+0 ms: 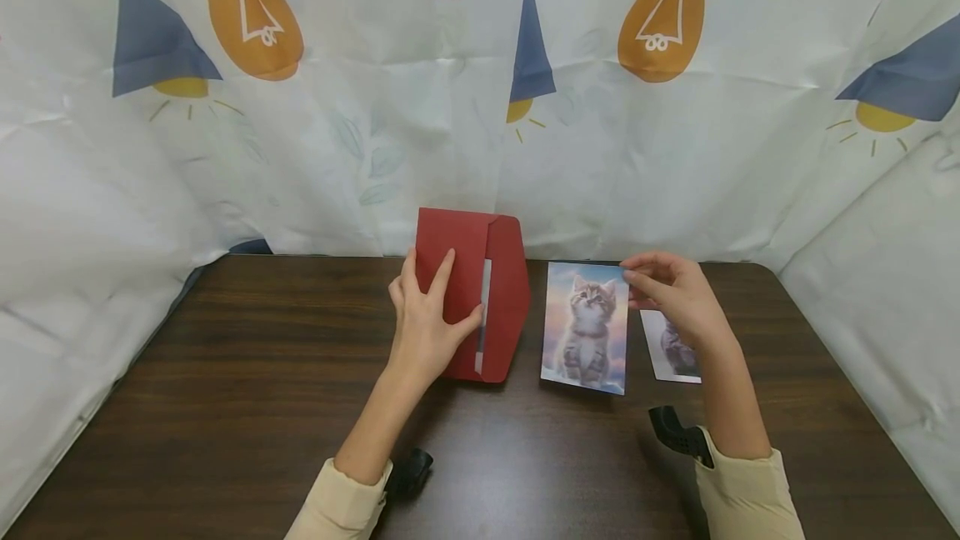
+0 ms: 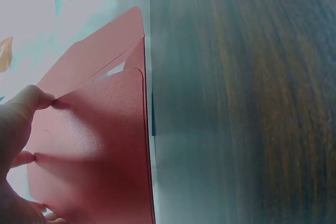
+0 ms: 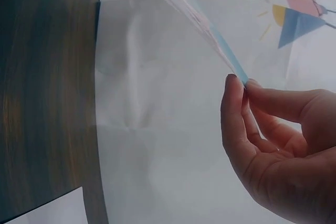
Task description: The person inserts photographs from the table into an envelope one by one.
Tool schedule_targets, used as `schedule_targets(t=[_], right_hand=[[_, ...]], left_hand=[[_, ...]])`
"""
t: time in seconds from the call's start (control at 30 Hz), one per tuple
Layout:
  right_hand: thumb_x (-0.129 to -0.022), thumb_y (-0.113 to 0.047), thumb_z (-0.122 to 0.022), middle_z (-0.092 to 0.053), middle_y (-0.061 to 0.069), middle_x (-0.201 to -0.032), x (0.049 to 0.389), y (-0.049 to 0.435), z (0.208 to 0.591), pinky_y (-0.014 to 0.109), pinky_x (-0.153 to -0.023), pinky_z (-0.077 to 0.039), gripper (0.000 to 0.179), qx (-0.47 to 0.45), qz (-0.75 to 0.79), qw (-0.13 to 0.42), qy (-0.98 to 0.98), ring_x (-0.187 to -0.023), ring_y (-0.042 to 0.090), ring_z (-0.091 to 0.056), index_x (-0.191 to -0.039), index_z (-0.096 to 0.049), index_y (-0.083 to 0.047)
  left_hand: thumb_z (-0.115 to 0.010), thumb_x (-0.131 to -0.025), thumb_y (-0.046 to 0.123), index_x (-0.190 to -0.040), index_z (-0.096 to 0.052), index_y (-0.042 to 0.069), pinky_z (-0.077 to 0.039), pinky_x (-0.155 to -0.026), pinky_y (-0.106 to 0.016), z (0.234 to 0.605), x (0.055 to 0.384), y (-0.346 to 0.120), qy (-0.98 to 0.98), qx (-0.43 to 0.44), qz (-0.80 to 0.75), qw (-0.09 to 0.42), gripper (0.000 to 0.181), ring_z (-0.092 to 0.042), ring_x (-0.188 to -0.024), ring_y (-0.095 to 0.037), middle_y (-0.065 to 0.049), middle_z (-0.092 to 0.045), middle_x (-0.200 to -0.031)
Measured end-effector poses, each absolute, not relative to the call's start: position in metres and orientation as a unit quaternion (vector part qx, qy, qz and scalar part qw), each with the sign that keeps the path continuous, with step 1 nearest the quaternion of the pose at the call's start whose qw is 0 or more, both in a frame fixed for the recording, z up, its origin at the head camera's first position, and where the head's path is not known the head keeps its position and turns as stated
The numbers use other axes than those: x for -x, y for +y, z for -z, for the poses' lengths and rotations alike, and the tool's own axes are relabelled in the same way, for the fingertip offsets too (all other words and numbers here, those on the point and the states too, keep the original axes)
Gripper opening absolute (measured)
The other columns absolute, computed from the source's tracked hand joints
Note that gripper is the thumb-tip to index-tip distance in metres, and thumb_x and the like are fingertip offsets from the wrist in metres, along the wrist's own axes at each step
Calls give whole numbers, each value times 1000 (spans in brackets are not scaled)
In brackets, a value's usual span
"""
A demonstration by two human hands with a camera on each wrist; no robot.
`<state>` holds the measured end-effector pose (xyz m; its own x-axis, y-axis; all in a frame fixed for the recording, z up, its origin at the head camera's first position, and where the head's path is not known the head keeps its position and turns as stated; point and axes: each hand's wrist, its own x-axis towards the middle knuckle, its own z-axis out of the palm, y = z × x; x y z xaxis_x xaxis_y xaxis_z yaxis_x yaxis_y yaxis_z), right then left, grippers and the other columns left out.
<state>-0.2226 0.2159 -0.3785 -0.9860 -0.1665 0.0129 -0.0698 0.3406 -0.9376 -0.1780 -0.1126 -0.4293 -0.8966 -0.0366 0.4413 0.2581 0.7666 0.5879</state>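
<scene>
A red envelope (image 1: 510, 273) lies at the back middle of the table, its flap unfolded to the right and a pale strip (image 1: 483, 315) showing in its opening. My left hand (image 1: 423, 323) rests on it with fingers spread, the thumb by the opening; the left wrist view has the fingertips touching the red paper (image 2: 94, 150). To the right, my right hand (image 1: 686, 302) pinches a kitten picture card (image 1: 585, 332) at its upper right corner. Edge-on, that card (image 3: 197, 19) appears in the right wrist view, between thumb and fingertips. A second card (image 1: 667, 352) with a grey animal is partly hidden under the right hand.
The dark wooden table (image 1: 247, 407) runs back to a white curtain (image 1: 337, 157) printed with lamps and bulbs. Black wrist cameras (image 1: 678, 433) sit at both cream sleeves (image 1: 746, 494).
</scene>
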Motion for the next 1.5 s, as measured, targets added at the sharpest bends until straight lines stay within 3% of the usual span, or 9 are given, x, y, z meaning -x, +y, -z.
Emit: schedule_targets(t=[0.87, 1.5], right_hand=[[-106, -9, -62, -67, -4, -103, 214, 203, 371, 27, -79, -63, 30, 95, 598, 60, 793, -90, 10, -67, -128, -60, 11], [-105, -9, -66, -67, -4, -96, 214, 184, 377, 31, -79, -64, 27, 87, 628, 45, 772, -82, 12, -66, -124, -63, 10]], left_hand=[[-86, -88, 22, -160, -45, 10, -60, -93, -59, 430, 176, -103, -918, 61, 335, 202, 84, -31, -140, -49, -29, -19, -168], [-87, -87, 24, -160, -46, 10, -60, -92, -59, 431, 174, -97, -915, 70, 332, 219, 85, -33, -138, -50, -31, -22, -166]])
